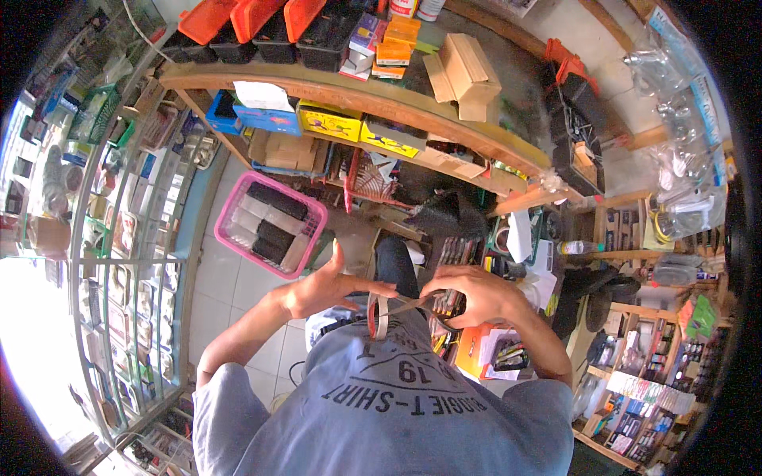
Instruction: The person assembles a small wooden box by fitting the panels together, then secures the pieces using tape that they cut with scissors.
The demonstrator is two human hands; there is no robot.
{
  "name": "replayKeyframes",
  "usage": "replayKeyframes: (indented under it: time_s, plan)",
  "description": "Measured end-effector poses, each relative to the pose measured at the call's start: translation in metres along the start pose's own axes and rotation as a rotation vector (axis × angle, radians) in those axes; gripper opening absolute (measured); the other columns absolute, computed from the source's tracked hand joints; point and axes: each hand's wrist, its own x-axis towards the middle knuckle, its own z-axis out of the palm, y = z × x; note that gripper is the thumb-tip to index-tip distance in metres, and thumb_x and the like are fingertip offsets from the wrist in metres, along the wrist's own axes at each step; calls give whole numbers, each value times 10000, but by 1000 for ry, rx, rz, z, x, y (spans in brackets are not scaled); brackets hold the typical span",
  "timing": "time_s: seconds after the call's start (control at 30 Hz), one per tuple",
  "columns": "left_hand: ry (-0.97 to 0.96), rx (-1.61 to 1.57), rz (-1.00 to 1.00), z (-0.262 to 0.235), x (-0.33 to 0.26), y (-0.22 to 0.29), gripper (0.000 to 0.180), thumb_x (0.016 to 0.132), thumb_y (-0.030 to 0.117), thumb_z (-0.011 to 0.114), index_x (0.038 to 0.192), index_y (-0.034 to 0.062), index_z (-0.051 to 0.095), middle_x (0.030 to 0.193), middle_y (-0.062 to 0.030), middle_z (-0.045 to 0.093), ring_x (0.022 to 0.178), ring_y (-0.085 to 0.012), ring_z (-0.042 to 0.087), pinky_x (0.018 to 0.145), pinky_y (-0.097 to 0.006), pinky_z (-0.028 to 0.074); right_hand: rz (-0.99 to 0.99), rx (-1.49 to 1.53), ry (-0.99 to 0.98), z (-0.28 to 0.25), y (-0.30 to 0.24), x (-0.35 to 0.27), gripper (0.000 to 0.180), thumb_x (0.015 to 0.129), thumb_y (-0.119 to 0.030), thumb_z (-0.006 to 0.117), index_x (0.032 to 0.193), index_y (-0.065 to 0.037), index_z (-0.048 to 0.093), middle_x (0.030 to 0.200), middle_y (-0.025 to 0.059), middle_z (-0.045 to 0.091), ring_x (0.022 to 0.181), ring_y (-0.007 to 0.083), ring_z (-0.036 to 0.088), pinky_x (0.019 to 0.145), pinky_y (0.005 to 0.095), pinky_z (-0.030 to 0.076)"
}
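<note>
In front of my shirt, my left hand (333,287) has one finger raised and others reaching right, pinching the top of a looped red and pale band (382,317). Facing it, my right hand (475,295) curls its fingers around the end of a thin brownish strip (409,305). That strip runs between the hands and crosses the looped band; whether the two are one piece I cannot tell. A dark curved part (446,322) shows beneath my right fingers, its kind unclear.
A pink basket (225,238) with black and white packs stands on the tiled floor at left. Ahead runs a wooden shelf edge (349,89) with boxes and an open carton (464,75). Glass shelving (131,258) lines the left; stocked racks (643,381) fill the right.
</note>
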Motion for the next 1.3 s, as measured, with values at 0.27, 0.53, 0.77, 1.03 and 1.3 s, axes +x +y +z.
replayKeyframes:
  time_s: [0.27, 0.53, 0.77, 1.03, 1.3]
  plan:
    - [-77, 23, -27, 8, 14, 12, 1362, 642, 1010, 5, 1488, 58, 487, 1618, -120, 350, 1547, -294, 150, 1152, -742, 79, -84, -61, -1, -5, -3, 9, 610, 707, -444, 856, 1183, -115, 664, 1044, 125, 639, 1027, 344, 642, 890, 440, 506]
    - [-116, -1, -78, 26, 36, 8, 1356, 645, 1008, 0, 1476, 63, 506, 1633, -113, 319, 1555, -290, 110, 1149, -751, 77, -90, -92, 58, 5, 6, -25, 618, 708, -471, 851, 1176, -106, 681, 1010, 131, 641, 989, 352, 644, 867, 450, 512]
    - [-134, 30, -115, 39, 47, -1, 1334, 650, 1005, -8, 1508, 104, 473, 1648, -115, 282, 1555, -298, 107, 1137, -764, 51, -103, -55, 135, 20, 14, -50, 554, 698, -385, 866, 1150, -110, 702, 951, 100, 645, 906, 323, 660, 809, 434, 514]
    - [-15, 0, -13, 43, 46, -22, 1222, 701, 996, 52, 1621, 211, 226, 1615, -185, 331, 1529, -328, 200, 1151, -696, 102, -81, -105, 111, 19, 6, -59, 536, 702, -356, 866, 1160, -132, 701, 938, 81, 651, 917, 299, 659, 806, 413, 511]
    - [332, 293, 480, 51, 56, -86, 877, 993, 508, 529, 1629, 171, 30, 1495, -209, 487, 1406, -327, 434, 1163, -522, 296, 225, -68, 527, -47, -17, -93, 472, 748, -244, 867, 1113, -88, 612, 830, 47, 631, 759, 181, 650, 694, 354, 520]
